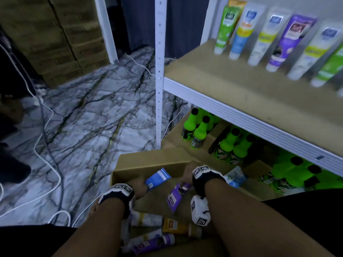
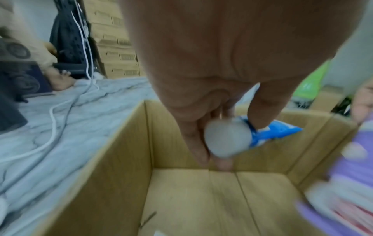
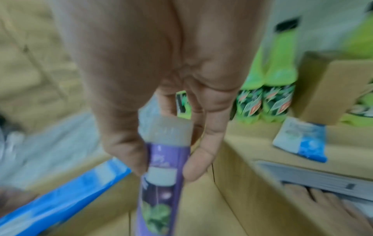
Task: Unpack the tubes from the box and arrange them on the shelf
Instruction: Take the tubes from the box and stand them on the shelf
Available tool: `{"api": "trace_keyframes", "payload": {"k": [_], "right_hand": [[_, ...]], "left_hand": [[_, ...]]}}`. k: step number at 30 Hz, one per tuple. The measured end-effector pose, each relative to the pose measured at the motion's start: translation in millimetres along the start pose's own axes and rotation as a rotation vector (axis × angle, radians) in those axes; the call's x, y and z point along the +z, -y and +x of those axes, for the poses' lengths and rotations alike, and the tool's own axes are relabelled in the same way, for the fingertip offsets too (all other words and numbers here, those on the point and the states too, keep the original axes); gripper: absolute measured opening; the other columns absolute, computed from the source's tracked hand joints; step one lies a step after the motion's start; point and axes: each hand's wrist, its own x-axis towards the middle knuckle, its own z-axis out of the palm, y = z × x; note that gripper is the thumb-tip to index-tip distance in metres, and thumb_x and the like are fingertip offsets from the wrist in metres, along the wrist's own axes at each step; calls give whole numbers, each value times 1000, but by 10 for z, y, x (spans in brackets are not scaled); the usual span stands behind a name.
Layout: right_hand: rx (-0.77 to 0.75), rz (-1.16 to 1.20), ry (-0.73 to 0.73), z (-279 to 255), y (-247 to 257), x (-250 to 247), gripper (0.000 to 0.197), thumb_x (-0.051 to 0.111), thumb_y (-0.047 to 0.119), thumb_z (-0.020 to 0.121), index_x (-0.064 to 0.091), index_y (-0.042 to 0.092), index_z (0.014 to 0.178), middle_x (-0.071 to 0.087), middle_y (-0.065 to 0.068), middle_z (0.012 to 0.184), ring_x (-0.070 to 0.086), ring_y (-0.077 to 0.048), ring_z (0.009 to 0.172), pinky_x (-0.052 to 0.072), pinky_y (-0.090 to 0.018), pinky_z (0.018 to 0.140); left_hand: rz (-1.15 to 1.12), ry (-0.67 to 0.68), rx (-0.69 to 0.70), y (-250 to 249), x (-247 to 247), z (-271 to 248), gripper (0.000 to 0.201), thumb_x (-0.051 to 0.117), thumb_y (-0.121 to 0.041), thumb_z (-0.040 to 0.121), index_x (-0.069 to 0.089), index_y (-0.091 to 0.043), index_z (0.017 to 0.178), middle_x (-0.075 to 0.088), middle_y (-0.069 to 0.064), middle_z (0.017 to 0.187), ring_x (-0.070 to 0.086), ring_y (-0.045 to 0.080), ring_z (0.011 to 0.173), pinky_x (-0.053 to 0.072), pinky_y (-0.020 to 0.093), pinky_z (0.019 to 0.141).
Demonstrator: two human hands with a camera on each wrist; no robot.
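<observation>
My left hand (image 1: 138, 187) grips a blue tube (image 1: 157, 178) near its white cap (image 2: 227, 138), above the open cardboard box (image 1: 141, 158). My right hand (image 1: 187, 175) pinches a purple tube (image 1: 175, 196) just below its cap (image 3: 171, 131), and the tube hangs down into the box. In the right wrist view the thumb and fingers (image 3: 196, 166) clasp the purple tube (image 3: 161, 183), with the blue tube (image 3: 60, 201) to its left. Several more tubes (image 1: 154, 230) lie in the near end of the box. A row of tubes (image 1: 278, 39) stands cap-down on the shelf (image 1: 232, 86).
Green bottles (image 1: 228, 143) and a cardboard carton fill the level under the shelf. A white-and-blue pouch (image 1: 235, 176) lies beside the box at the right. White cables (image 1: 46, 145) trail over the marbled floor at the left. A white shelf post (image 1: 159, 71) rises behind the box.
</observation>
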Motion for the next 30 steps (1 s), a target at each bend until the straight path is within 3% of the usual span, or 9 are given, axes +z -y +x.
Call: {"api": "trace_keyframes", "payload": {"k": [2, 5, 8, 10, 13, 18, 22, 25, 30], "right_hand": [[-17, 153, 3, -196, 19, -128, 58, 80, 33, 64, 65, 7, 113, 64, -15, 115, 64, -26, 100, 55, -38, 85], [-1, 194, -109, -567, -8, -376, 41, 79, 39, 47, 72, 14, 78, 69, -6, 84, 65, -21, 70, 55, -30, 62], [-33, 284, -189, -692, -110, -522, 65, 80, 45, 30, 69, 13, 86, 69, -5, 86, 68, -20, 68, 59, -31, 56], [-87, 383, -228, -889, -139, -599, 54, 82, 30, 36, 70, 8, 84, 69, -8, 83, 69, -24, 69, 60, -35, 53], [-142, 588, -216, -1291, -132, -720, 25, 74, 3, 60, 71, -4, 84, 61, -12, 74, 59, -22, 55, 48, -21, 38], [-223, 729, -246, -1541, -282, -919, 31, 77, 8, 46, 74, 1, 77, 71, -19, 86, 70, -36, 86, 59, -54, 69], [-269, 792, -291, -1856, -402, -1167, 28, 81, 12, 53, 74, 0, 77, 70, -19, 78, 69, -31, 73, 59, -53, 69], [-332, 835, -343, -2095, -519, -1328, 14, 78, 4, 65, 70, 1, 75, 67, -11, 64, 63, -19, 53, 55, -31, 55], [-405, 928, -372, -2264, -859, -1605, 22, 75, -5, 69, 60, 4, 81, 72, -22, 91, 70, -35, 86, 57, -46, 83]], "left_hand": [[-78, -64, 27, -106, -62, -81, 35, 46, -20, 96, 46, -10, 129, 59, 22, 123, 59, 36, 109, 43, 30, 75], [-115, -199, 91, -298, -214, -310, 35, 50, -24, 97, 44, -10, 128, 60, 16, 122, 58, 30, 109, 39, 28, 77], [-141, -331, 204, -466, -407, -526, 51, 65, -29, 88, 40, -14, 130, 63, 6, 118, 61, 23, 103, 39, 24, 75], [-119, -420, 258, -587, -538, -664, 54, 67, -28, 87, 36, -18, 130, 64, 3, 112, 61, 18, 91, 39, 24, 71], [-159, -526, 392, -804, -711, -846, 49, 65, -32, 88, 38, -20, 127, 64, -2, 101, 59, 14, 82, 44, 26, 72], [-78, -728, 549, -1200, -966, -1080, 44, 58, -42, 88, 50, -19, 124, 58, -2, 111, 51, 19, 105, 40, 31, 89], [-46, -822, 604, -1566, -1140, -1246, 51, 50, -50, 88, 53, -19, 129, 50, 4, 112, 45, 24, 111, 34, 32, 97], [-103, -845, 704, -1899, -1238, -1377, 50, 50, -47, 89, 55, -17, 129, 55, 6, 110, 51, 25, 107, 39, 33, 95], [-250, -765, 825, -2537, -1275, -1502, 27, 53, -28, 96, 59, -17, 120, 69, -1, 104, 65, 15, 93, 49, 26, 83]]}}
